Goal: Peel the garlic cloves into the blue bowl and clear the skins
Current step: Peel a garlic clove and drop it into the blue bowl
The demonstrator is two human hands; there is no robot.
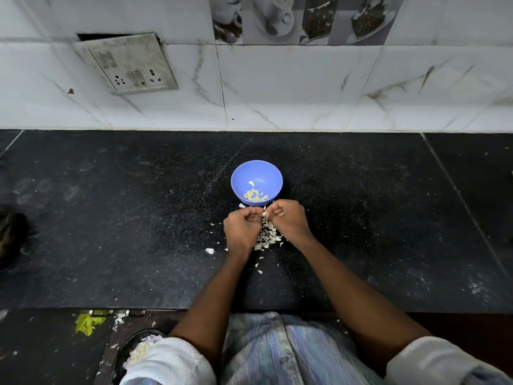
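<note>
A blue bowl (pixel 256 181) stands on the black counter and holds several peeled garlic cloves (pixel 255 195). Just in front of it, my left hand (pixel 241 228) and my right hand (pixel 288 221) meet with fingers curled, both pinching one small garlic clove (pixel 264 214) between their fingertips. Most of the clove is hidden by my fingers. Below and between my hands lies a pile of white garlic skins (pixel 268 237).
Loose skin flakes (pixel 210 250) are scattered on the black granite counter (pixel 111 232). A white tiled wall with a switch and socket plate (pixel 130 65) rises behind the bowl. The counter's front edge (pixel 83 308) runs near my body.
</note>
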